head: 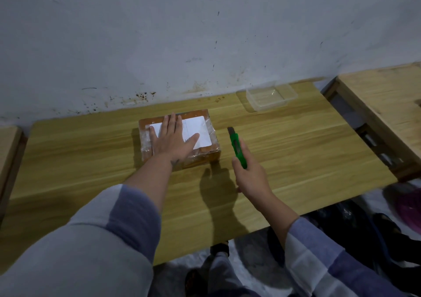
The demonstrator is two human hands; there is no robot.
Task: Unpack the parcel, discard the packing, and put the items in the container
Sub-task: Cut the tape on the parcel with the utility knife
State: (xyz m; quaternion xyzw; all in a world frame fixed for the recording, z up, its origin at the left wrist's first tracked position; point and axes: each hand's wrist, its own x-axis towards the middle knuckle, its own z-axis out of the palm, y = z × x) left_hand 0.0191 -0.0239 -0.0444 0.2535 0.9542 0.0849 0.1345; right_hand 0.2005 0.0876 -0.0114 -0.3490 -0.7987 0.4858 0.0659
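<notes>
Pressing flat, left hand (173, 139) holds down taped parcel (209, 153) on table (296, 160); right hand (251, 173) grips green cutter (237, 147) beside it.

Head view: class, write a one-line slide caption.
Left hand flat on taped parcel; right hand grips green cutter.

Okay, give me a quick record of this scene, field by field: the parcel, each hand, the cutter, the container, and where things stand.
parcel: taped cardboard box with white label, sealed, on the wooden table
left hand: flat on top of the parcel, fingers straight
right hand: grips the green utility knife, blade out, just right of the parcel
container: clear plastic tub, far right by the wall
stage: nothing cut yet
</notes>
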